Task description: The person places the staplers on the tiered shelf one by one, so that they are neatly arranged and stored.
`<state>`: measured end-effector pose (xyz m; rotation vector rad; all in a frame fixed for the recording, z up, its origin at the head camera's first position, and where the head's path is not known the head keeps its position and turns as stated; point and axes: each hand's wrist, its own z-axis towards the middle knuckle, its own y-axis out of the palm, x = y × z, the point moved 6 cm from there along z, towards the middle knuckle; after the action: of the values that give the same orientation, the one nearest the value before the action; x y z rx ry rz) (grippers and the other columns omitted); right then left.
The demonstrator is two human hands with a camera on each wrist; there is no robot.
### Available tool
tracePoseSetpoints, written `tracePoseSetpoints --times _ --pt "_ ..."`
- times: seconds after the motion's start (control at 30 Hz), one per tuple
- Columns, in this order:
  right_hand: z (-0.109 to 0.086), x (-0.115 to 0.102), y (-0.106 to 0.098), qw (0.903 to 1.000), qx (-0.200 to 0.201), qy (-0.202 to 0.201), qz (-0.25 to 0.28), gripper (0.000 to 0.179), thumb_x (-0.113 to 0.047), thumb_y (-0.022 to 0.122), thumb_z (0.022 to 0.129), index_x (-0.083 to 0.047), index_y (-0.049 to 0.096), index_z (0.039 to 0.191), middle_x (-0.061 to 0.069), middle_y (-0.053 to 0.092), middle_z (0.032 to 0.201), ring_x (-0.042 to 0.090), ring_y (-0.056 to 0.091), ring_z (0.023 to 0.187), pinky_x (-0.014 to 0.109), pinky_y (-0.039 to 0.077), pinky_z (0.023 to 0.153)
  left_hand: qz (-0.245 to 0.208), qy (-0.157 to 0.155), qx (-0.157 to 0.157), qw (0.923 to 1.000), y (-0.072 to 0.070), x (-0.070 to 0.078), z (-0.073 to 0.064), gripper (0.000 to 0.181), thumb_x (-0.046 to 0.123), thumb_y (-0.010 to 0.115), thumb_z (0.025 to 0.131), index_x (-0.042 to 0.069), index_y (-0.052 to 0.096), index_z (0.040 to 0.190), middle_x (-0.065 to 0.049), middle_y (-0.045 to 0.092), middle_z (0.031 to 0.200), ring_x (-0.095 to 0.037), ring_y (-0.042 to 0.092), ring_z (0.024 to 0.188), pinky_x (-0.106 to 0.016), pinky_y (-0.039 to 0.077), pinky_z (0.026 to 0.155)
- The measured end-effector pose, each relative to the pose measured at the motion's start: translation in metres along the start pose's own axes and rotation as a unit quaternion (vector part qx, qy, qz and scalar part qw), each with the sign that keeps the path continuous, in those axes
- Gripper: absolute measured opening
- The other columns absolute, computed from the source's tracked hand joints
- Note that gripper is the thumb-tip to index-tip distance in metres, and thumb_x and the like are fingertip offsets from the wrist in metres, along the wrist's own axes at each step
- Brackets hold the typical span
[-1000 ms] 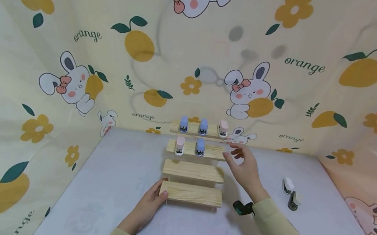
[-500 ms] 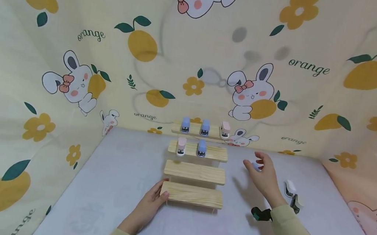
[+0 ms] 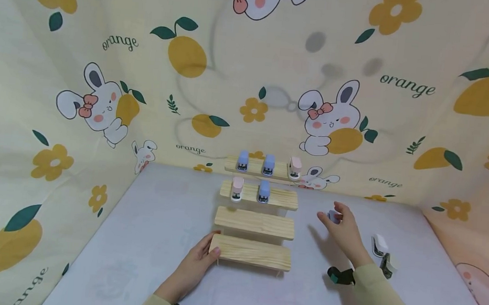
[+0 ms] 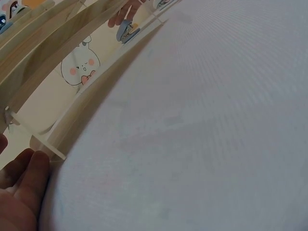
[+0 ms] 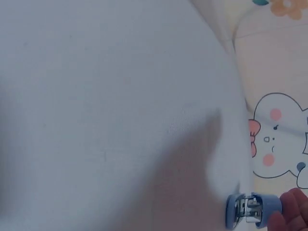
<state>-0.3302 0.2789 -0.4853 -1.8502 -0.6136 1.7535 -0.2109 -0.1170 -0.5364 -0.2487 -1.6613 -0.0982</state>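
Note:
A four-tier wooden display stand (image 3: 254,222) stands mid-table in the head view. My left hand (image 3: 194,262) grips the left end of its lowest step, thumb on the front, and the fingers (image 4: 36,175) show beside the leg in the left wrist view. To the right of the stand, my right hand (image 3: 345,231) reaches over a blue mini stapler (image 5: 252,210), thumb and fingers spread around it. The fingertips are right at its top in the right wrist view, its base down at the table. Two blue mini staplers (image 3: 268,165) and a pink one (image 3: 295,168) occupy the top step.
On the second step are a pink mini stapler (image 3: 237,189) and a blue mini stapler (image 3: 264,191). A white mini stapler (image 3: 379,245) and a dark-based mini stapler (image 3: 388,266) lie at the right, near my right forearm. A rabbit-print cloth (image 3: 242,66) hangs behind.
My right hand has moved away from the second step, right and down to the blue mini stapler on the table. My left hand keeps its grip on the stand; the head view shifted slightly.

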Motion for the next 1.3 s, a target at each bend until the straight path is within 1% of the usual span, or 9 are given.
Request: tracePoseSetpoints --times 0.1,0.23,0.33,0.4,0.53,0.63,0.87,1.17,1.3 --pt "0.000 -0.003 -0.001 0.9999 0.011 -0.010 -0.007 0.101 -0.067 0.058 0.084 -0.001 0.022 0.151 0.024 0.028 0.151 0.043 0.034 0.132 0.059 0.035 0.105 -0.001 0.003 -0.001 1.0000 -0.001 0.001 0.000 0.069 0.047 0.055 0.096 0.018 0.029 0.152 -0.005 0.023 0.158 -0.023 0.020 0.144 -0.037 0.021 0.115" --pt "-0.002 -0.006 -0.006 0.9984 0.045 -0.030 -0.017 0.088 -0.059 0.059 0.089 0.000 0.031 0.148 0.025 0.034 0.147 0.044 0.036 0.129 0.060 0.036 0.102 0.000 0.009 -0.001 1.0000 -0.002 0.003 0.000 0.068 0.045 0.055 0.096 0.016 0.029 0.152 -0.008 0.024 0.158 -0.024 0.020 0.144 -0.038 0.020 0.115" --pt "-0.003 -0.004 -0.009 0.9979 0.054 -0.028 -0.024 0.084 -0.056 0.059 0.090 -0.001 0.033 0.148 0.027 0.033 0.146 0.046 0.033 0.128 0.062 0.035 0.100 0.000 0.007 0.001 1.0000 -0.002 0.003 -0.001 0.068 0.045 0.055 0.096 0.016 0.030 0.152 -0.008 0.024 0.158 -0.025 0.021 0.143 -0.039 0.021 0.115" --pt "-0.002 0.000 -0.009 0.9987 0.040 -0.018 -0.026 0.085 -0.056 0.058 0.091 0.000 0.029 0.149 0.029 0.030 0.147 0.048 0.032 0.130 0.064 0.034 0.101 -0.004 0.002 0.000 1.0000 -0.001 0.002 -0.001 0.069 0.045 0.055 0.096 0.016 0.030 0.152 -0.008 0.024 0.158 -0.025 0.021 0.143 -0.039 0.022 0.114" --pt "-0.001 0.013 -0.002 0.9985 -0.010 0.045 -0.031 0.091 -0.059 0.054 0.091 -0.001 0.018 0.152 0.033 0.022 0.148 0.049 0.029 0.131 0.064 0.032 0.104 -0.005 -0.003 -0.005 1.0000 0.000 0.001 -0.001 0.070 0.046 0.056 0.095 0.015 0.029 0.152 -0.009 0.023 0.158 -0.025 0.021 0.144 -0.038 0.022 0.114" --pt "0.000 0.018 0.006 0.9956 -0.034 0.078 -0.040 0.091 -0.060 0.053 0.092 -0.001 0.017 0.152 0.033 0.022 0.147 0.049 0.030 0.131 0.065 0.031 0.104 0.000 -0.001 -0.005 1.0000 -0.001 0.001 -0.001 0.069 0.046 0.056 0.096 0.016 0.029 0.152 -0.009 0.024 0.158 -0.024 0.021 0.143 -0.038 0.022 0.114" --pt "0.002 0.010 0.014 0.9979 -0.035 0.047 -0.028 0.077 -0.043 0.057 0.096 0.001 0.023 0.149 0.032 0.025 0.148 0.046 0.038 0.129 0.058 0.039 0.102 0.009 -0.005 0.003 0.9999 -0.005 0.001 0.000 0.068 0.048 0.055 0.095 0.019 0.030 0.152 -0.005 0.025 0.158 -0.022 0.022 0.144 -0.036 0.023 0.114" --pt "0.003 0.017 0.017 0.9970 -0.030 0.067 -0.025 0.078 -0.050 0.057 0.094 -0.001 0.025 0.147 0.030 0.028 0.148 0.043 0.041 0.126 0.055 0.044 0.098 0.011 -0.001 0.002 0.9999 -0.004 0.001 0.001 0.070 0.048 0.054 0.095 0.016 0.029 0.152 -0.007 0.025 0.157 -0.024 0.023 0.143 -0.038 0.023 0.114" --pt "0.004 0.022 0.020 0.9966 -0.035 0.072 -0.019 0.079 -0.051 0.056 0.094 -0.001 0.024 0.146 0.030 0.030 0.147 0.043 0.040 0.127 0.055 0.043 0.100 0.008 -0.009 0.001 0.9999 -0.004 -0.002 0.002 0.070 0.049 0.055 0.095 0.017 0.029 0.152 -0.006 0.025 0.157 -0.024 0.022 0.143 -0.038 0.023 0.114"
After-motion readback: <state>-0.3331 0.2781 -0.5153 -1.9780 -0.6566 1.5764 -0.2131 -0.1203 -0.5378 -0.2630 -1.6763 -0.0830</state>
